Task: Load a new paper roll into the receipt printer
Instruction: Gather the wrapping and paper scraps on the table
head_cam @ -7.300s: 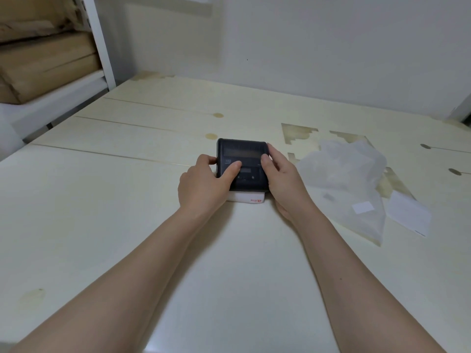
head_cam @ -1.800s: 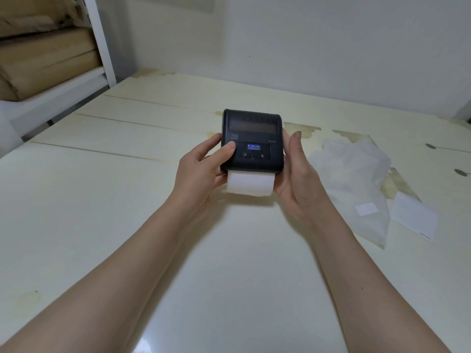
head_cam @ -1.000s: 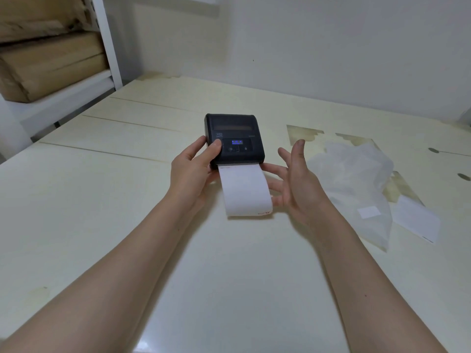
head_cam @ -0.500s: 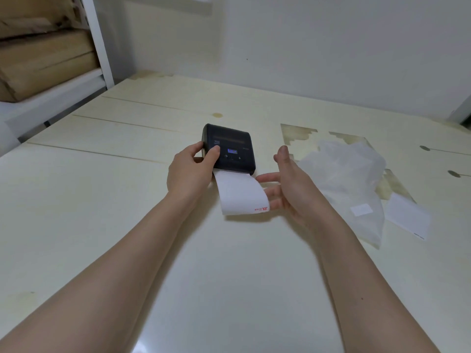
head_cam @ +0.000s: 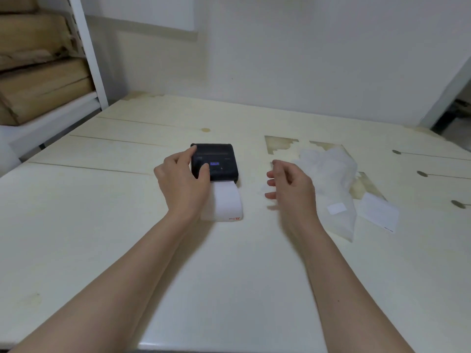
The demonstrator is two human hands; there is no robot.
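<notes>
Receipt printer [head_cam: 219, 161] flat mid-table [head_cam: 229, 276], paper strip [head_cam: 228, 202] trailing from its near edge.
Left hand [head_cam: 182, 184] grips its left side, thumb on top; right hand [head_cam: 290, 187] hovers alongside, loosely curled, holding nothing; plastic wrapper [head_cam: 328, 179] and paper slip [head_cam: 378, 211] beyond.

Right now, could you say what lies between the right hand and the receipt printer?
Only bare table separates right hand and receipt printer, in the head view.
</notes>
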